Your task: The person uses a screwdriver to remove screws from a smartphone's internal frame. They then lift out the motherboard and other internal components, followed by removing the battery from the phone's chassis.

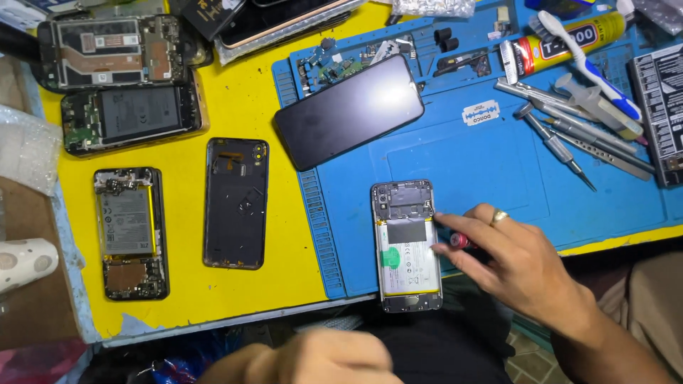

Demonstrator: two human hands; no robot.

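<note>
**Blue mat, opened phone, a tool at its edge**

Blue silicone covers the right half of the bench, and on its lower edge lies an opened phone (407, 245), back cover off, white battery and dark upper board showing. It sits lengthwise, its bottom end just over the mat's near rim.

From where I stand, the right hand (523, 267) comes in from five o'clock, a ring on one finger. Its fingers are closed around a slim tool with a red collar (460, 241), the tip resting against the phone's right edge, at three o'clock of the battery. The left hand (313, 358) is low at six o'clock, blurred, near the bench edge and apart from the phone. I cannot tell whether it is clenched or loose, and nothing shows in it.

At eleven o'clock of the phone lies a dark screen panel (349, 112), tilted across the mat's corner. A razor blade (479, 113) lies bare at one o'clock, with screwdrivers (558, 146) and a glue tube (562, 43) further out. On the yellow table (238, 85) at nine o'clock sit a back cover (236, 203) and a second opened phone (131, 232).

My worry: nothing steadies the phone, so sideways pressure from the tool could skid it off the near edge. A slip of the tip inward could also gouge the soft battery.
</note>
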